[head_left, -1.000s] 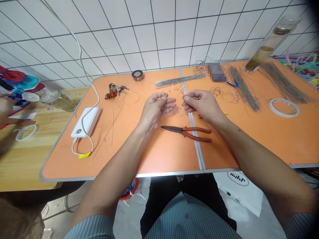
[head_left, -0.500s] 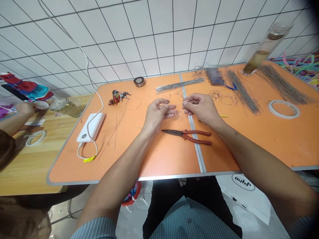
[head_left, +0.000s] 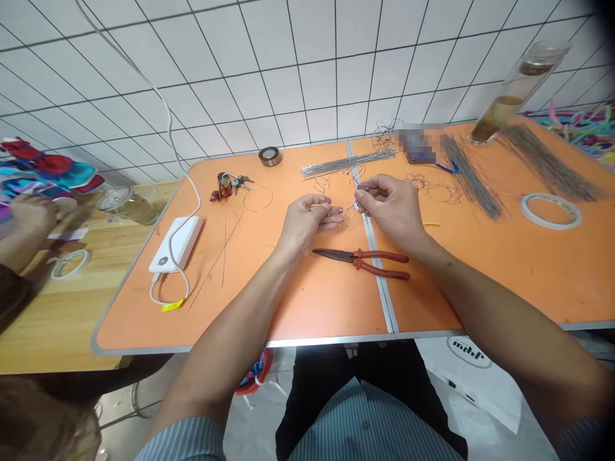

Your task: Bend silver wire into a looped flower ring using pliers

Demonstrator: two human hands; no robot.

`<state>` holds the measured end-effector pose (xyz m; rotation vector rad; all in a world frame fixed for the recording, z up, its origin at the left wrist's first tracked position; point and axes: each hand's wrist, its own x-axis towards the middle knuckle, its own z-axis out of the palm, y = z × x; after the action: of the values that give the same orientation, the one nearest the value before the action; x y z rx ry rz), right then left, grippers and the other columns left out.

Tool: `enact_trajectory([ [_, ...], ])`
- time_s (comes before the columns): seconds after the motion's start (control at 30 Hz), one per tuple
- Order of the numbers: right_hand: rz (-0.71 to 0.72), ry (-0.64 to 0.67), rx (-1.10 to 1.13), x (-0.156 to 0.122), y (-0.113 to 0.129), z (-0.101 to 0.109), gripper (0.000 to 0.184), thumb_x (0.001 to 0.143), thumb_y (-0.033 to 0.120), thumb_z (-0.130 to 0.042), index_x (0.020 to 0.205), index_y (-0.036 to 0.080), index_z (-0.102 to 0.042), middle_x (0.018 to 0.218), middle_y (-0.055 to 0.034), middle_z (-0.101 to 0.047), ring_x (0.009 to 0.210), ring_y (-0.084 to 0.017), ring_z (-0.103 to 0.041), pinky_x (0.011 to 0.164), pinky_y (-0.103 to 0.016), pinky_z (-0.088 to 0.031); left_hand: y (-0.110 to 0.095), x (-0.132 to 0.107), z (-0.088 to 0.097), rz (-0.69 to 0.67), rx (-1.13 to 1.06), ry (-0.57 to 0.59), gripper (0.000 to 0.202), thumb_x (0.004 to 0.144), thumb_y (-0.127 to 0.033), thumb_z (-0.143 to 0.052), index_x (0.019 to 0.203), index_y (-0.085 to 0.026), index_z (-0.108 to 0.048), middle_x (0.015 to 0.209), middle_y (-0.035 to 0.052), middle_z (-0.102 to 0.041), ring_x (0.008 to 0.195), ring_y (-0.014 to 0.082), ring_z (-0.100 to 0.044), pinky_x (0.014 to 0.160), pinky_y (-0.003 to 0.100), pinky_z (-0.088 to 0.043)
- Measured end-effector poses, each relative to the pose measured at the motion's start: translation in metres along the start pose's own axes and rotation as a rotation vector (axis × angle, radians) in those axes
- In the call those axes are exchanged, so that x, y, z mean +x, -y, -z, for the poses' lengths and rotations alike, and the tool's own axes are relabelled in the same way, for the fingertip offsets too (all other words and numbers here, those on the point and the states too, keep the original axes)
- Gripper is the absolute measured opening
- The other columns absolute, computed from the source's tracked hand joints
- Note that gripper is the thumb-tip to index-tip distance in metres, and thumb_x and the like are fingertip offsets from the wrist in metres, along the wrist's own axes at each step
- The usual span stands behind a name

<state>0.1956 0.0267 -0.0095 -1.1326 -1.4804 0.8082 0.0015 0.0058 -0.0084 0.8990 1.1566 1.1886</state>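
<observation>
Both my hands meet over the middle of an orange table (head_left: 298,307), pinching a small looped shape of thin wire (head_left: 339,192). My left hand (head_left: 307,223) is closed on its left side, thumb against fingers. My right hand (head_left: 391,205) is closed on its right side. The wire loops stick up between the two hands. Red-handled long-nose pliers (head_left: 369,261) lie on the table just in front of my hands, jaws pointing left.
A bundle of straight wires (head_left: 346,163), more wire bundles (head_left: 468,173), wire flower shapes (head_left: 430,186), a tape ring (head_left: 550,210), a dark tape roll (head_left: 270,155), keys (head_left: 225,184), a power bank (head_left: 175,243) and a glass bottle (head_left: 516,89) lie around. Another person's arm (head_left: 24,224) is at the left.
My hands have shifted slightly up the table and turned the wire shape between them. The person at the left has moved an arm.
</observation>
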Motion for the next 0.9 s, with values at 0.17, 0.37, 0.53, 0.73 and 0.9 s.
enact_trajectory([
  [0.17, 0.058, -0.013, -0.077, -0.002, -0.002, -0.001, 0.011, 0.093, 0.031, -0.076, 0.099, 0.024, -0.081, 0.088, -0.0027, -0.079, 0.081, -0.021, -0.076, 0.075, -0.034, -0.065, -0.001, -0.001, 0.0, -0.024, 0.094, -0.024, 0.023, 0.09, -0.032, -0.082, 0.087, -0.019, -0.065, 0.087, 0.0089, -0.084, 0.07, 0.0168, -0.082, 0.066, 0.024, -0.064],
  [0.37, 0.181, -0.012, -0.189, -0.01, 0.004, -0.004, 0.007, 0.095, 0.028, -0.076, 0.099, 0.025, -0.081, 0.095, -0.0031, -0.083, 0.09, -0.023, -0.079, 0.088, -0.039, -0.064, 0.002, 0.002, 0.003, -0.05, 0.152, -0.091, 0.03, 0.088, -0.038, -0.084, 0.081, -0.02, -0.061, 0.084, 0.0086, -0.084, 0.06, 0.0165, -0.078, 0.058, 0.024, -0.06],
  [0.53, 0.259, 0.032, -0.214, -0.016, 0.006, -0.008, 0.01, 0.096, 0.025, -0.075, 0.104, 0.027, -0.08, 0.098, -0.0024, -0.082, 0.091, -0.022, -0.078, 0.088, -0.038, -0.063, 0.004, 0.005, 0.006, -0.085, 0.155, -0.106, 0.027, 0.088, -0.039, -0.082, 0.085, -0.02, -0.063, 0.085, 0.008, -0.085, 0.058, 0.0169, -0.077, 0.057, 0.025, -0.059],
  [0.73, 0.084, 0.021, -0.028, -0.011, 0.006, -0.009, 0.021, 0.09, 0.026, -0.079, 0.11, 0.025, -0.073, 0.095, -0.0006, -0.077, 0.086, -0.019, -0.076, 0.082, -0.035, -0.063, 0.002, 0.0, 0.0, -0.111, 0.062, -0.09, 0.026, 0.09, -0.036, -0.082, 0.09, -0.02, -0.062, 0.085, 0.0063, -0.084, 0.066, 0.0177, -0.081, 0.064, 0.025, -0.063],
  [0.9, -0.181, 0.087, 0.18, -0.003, 0.009, -0.007, 0.017, 0.086, 0.02, -0.08, 0.1, 0.021, -0.069, 0.083, 0.002, -0.071, 0.068, -0.014, -0.074, 0.06, -0.026, -0.059, -0.001, -0.003, -0.003, -0.075, -0.037, -0.018, 0.034, 0.086, -0.04, -0.09, 0.092, -0.02, -0.063, 0.087, 0.0051, -0.085, 0.073, 0.0185, -0.084, 0.068, 0.025, -0.065],
])
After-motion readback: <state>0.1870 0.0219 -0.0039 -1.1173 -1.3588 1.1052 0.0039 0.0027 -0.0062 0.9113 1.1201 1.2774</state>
